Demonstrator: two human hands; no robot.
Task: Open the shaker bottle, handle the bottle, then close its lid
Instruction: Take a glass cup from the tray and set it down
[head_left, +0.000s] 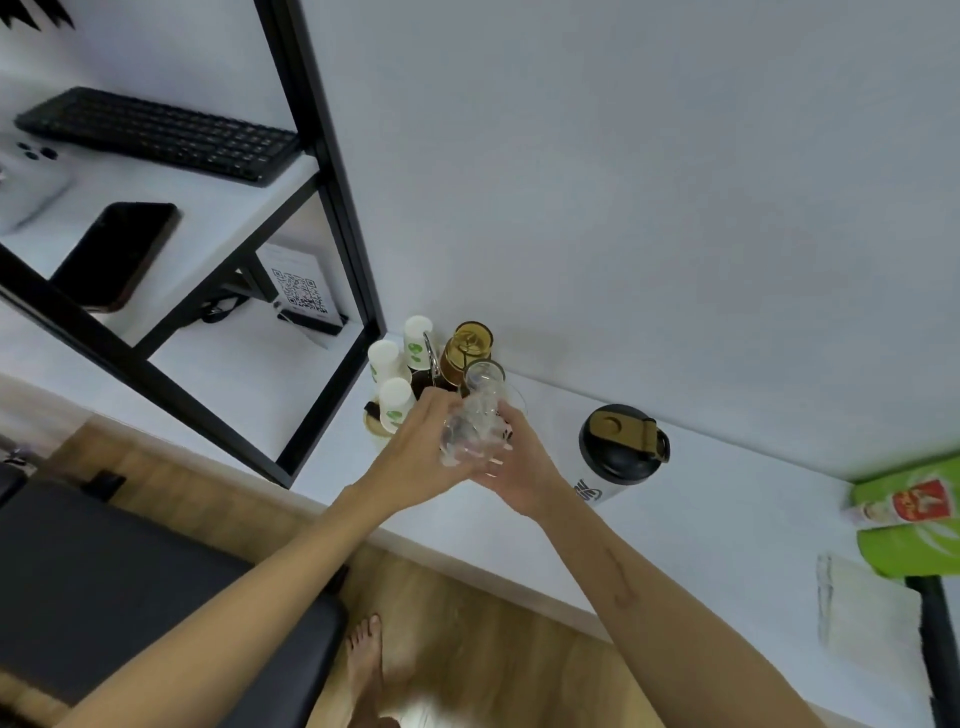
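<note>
Your shaker bottle (618, 452) stands upright on the white counter (701, 519), off to the right of your hands and apart from them, its black lid with the tan flip cap closed on top and a dark logo on its pale body. Neither hand is on it. Both of your hands are instead wrapped around a clear glass bottle (475, 415), blurred in the picture: your left hand (415, 447) grasps it from the left side with the fingers curled round the lower body, and your right hand (519, 462) cups it from the right and below.

Just behind that bottle, against the wall, sit an amber glass bottle (467, 348) and three white paper cups (395, 374) with green prints, turned upside down on a small tray.

The counter runs along a plain white wall (649, 182). To your left a black-framed shelf unit (332, 208) holds a black keyboard (156, 135), a dark phone (117, 254) and a QR-code card (301, 288). At the far right edge lies a green package (914, 514), with a white folded cloth (867, 608) near it. Below the counter you see wooden flooring (493, 649), a dark seat (130, 597) and your bare foot (366, 654).
</note>
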